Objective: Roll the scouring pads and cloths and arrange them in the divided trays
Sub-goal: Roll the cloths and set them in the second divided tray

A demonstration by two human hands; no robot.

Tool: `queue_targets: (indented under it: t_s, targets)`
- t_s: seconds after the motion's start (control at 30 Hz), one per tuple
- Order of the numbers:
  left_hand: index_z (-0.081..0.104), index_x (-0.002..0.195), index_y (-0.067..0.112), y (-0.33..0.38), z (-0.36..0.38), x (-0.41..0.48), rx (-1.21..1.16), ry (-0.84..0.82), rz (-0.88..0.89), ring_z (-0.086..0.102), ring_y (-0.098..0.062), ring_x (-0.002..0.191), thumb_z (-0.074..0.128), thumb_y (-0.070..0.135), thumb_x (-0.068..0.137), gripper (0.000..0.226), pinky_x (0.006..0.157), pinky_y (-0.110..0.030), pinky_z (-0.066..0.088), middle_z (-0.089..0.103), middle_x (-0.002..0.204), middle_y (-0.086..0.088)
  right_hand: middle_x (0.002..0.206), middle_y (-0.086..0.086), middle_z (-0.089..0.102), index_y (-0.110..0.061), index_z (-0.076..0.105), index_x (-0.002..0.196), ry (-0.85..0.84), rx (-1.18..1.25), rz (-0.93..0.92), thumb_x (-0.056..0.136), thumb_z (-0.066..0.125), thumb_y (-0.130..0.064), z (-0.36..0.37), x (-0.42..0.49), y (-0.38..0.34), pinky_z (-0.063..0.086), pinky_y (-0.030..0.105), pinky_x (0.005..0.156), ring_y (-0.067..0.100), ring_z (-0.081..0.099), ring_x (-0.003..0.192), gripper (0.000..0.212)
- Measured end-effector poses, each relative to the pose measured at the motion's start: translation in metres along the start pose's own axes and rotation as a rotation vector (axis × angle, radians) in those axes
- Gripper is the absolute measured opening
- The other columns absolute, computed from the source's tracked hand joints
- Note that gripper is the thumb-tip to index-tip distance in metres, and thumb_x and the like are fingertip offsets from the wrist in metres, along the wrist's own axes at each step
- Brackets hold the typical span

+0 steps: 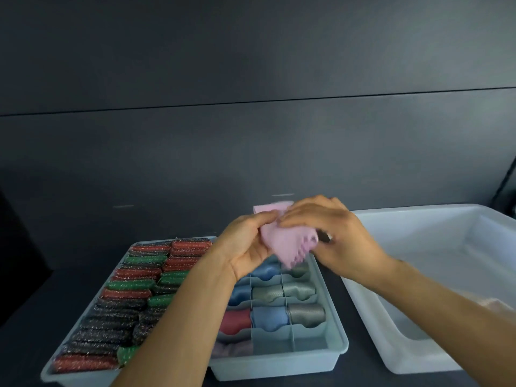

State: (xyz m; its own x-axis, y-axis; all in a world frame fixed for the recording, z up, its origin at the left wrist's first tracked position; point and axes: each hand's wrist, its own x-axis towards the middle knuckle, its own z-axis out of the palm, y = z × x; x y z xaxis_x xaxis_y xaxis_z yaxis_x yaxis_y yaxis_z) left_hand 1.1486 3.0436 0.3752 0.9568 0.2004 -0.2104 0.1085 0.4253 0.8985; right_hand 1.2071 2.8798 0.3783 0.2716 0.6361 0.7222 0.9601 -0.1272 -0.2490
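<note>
Pink cloth (284, 241) is in the air above the far end of the divided tray (279, 361), in the head view - the only view there is. Both hands grip it: the left hand (248, 247) pinches its left edge with curled fingers, and the right hand (329, 233) closes over its top. The lower edge hangs loose and blurred, so I judge the roll is not yet tight.

From here the roll may open again if one hand lets go too early. A loose corner could catch on a divider, or push the rolled cloths (269, 317) out of their compartments. A roll that is too thick would not sit in the free front compartments (307, 342).

Beside this, the scouring pads (125, 303) fill the left tray (55, 375) - a careless left forearm could disturb them.
</note>
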Motion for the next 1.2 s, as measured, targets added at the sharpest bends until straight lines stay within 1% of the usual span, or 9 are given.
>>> queue_targets:
  t_s: [0.07, 0.2, 0.3, 0.5, 0.63, 0.83, 0.93, 1.07, 1.2]
  targets:
    - [0.062, 0.128, 0.011, -0.006, -0.003, 0.001, 0.073, -0.019, 0.057, 0.064, -0.021, 0.111, 0.046, 0.058, 0.088, 0.064, 0.088, -0.042, 0.054, 0.068, 0.123, -0.008, 0.077, -0.021, 0.068, -0.023, 0.068, 0.08, 0.096, 0.403, 0.343, 0.083, 0.063, 0.002, 0.0, 0.007, -0.007, 0.048, 0.016, 0.068, -0.005, 0.06, 0.071, 0.025]
    - [0.065, 0.125, 0.02, -0.009, -0.002, -0.013, 0.197, -0.163, 0.141, 0.062, -0.027, 0.119, 0.036, 0.081, 0.078, 0.082, 0.101, -0.048, 0.047, 0.069, 0.122, -0.01, 0.087, 0.014, 0.074, -0.005, 0.07, 0.096, 0.045, 0.783, 0.715, 0.088, 0.066, -0.01, -0.003, 0.015, -0.003, 0.056, 0.04, 0.063, 0.021, 0.068, 0.071, 0.01]
    - [0.07, 0.112, 0.014, -0.008, 0.003, -0.021, 0.31, -0.029, 0.287, 0.068, -0.033, 0.104, 0.071, 0.044, 0.082, 0.043, 0.087, -0.046, 0.057, 0.074, 0.107, -0.011, 0.078, 0.013, 0.071, -0.004, 0.068, 0.1, 0.036, 0.824, 0.724, 0.089, 0.065, -0.015, -0.002, 0.013, -0.001, 0.052, 0.03, 0.053, 0.021, 0.065, 0.063, 0.016]
    - [0.067, 0.099, 0.015, -0.006, 0.003, -0.024, 0.288, 0.073, 0.538, 0.07, -0.024, 0.089, 0.066, 0.013, 0.09, 0.01, 0.079, -0.047, 0.056, 0.074, 0.095, -0.005, 0.082, 0.02, 0.058, -0.009, 0.07, 0.101, 0.017, 1.027, 0.624, 0.088, 0.064, -0.008, 0.001, 0.007, 0.004, 0.04, 0.028, 0.052, 0.027, 0.045, 0.066, 0.014]
    - [0.07, 0.07, 0.027, -0.004, -0.002, -0.026, 0.243, -0.024, 0.486, 0.063, -0.011, 0.078, 0.048, 0.002, 0.096, 0.042, 0.056, -0.024, 0.049, 0.07, 0.086, 0.004, 0.078, 0.015, 0.062, -0.022, 0.075, 0.073, 0.107, 1.001, 0.593, 0.086, 0.06, 0.0, 0.002, 0.008, -0.001, 0.038, 0.028, 0.054, 0.027, 0.045, 0.069, 0.03]
    - [0.066, 0.113, 0.012, -0.001, -0.005, -0.028, 0.205, -0.104, 0.262, 0.07, -0.022, 0.079, 0.048, 0.049, 0.09, 0.047, 0.054, -0.035, 0.055, 0.071, 0.095, -0.013, 0.074, -0.014, 0.061, -0.019, 0.072, 0.071, 0.043, 0.545, 0.388, 0.08, 0.037, 0.025, 0.001, 0.007, 0.0, 0.04, 0.012, 0.065, 0.005, 0.054, 0.069, 0.057]
    - [0.07, 0.107, 0.005, -0.004, -0.01, -0.027, 0.342, -0.097, 0.303, 0.071, -0.025, 0.085, 0.065, 0.016, 0.089, 0.022, 0.057, -0.03, 0.056, 0.073, 0.096, -0.016, 0.076, -0.011, 0.06, -0.016, 0.074, 0.077, 0.034, 0.56, 0.387, 0.081, 0.038, 0.024, 0.005, 0.005, -0.001, 0.04, 0.01, 0.065, 0.003, 0.055, 0.069, 0.054]
    - [0.068, 0.101, 0.007, -0.006, -0.016, -0.029, 0.375, -0.028, 0.469, 0.072, -0.02, 0.074, 0.067, 0.007, 0.088, 0.014, 0.055, -0.029, 0.056, 0.074, 0.085, -0.009, 0.074, -0.003, 0.06, -0.021, 0.072, 0.104, 0.166, 0.855, 0.553, 0.098, 0.049, -0.007, 0.011, 0.0, 0.0, 0.046, 0.027, 0.065, 0.012, 0.052, 0.068, 0.028]
    - [0.066, 0.099, 0.007, -0.009, -0.022, -0.031, 0.487, -0.023, 0.574, 0.072, -0.026, 0.074, 0.07, 0.007, 0.086, 0.013, 0.055, -0.034, 0.058, 0.071, 0.086, -0.012, 0.079, 0.012, 0.067, -0.013, 0.066, 0.107, -0.088, 0.947, 0.675, 0.087, 0.066, -0.022, 0.02, -0.005, -0.001, 0.052, 0.041, 0.063, 0.024, 0.06, 0.063, 0.023]
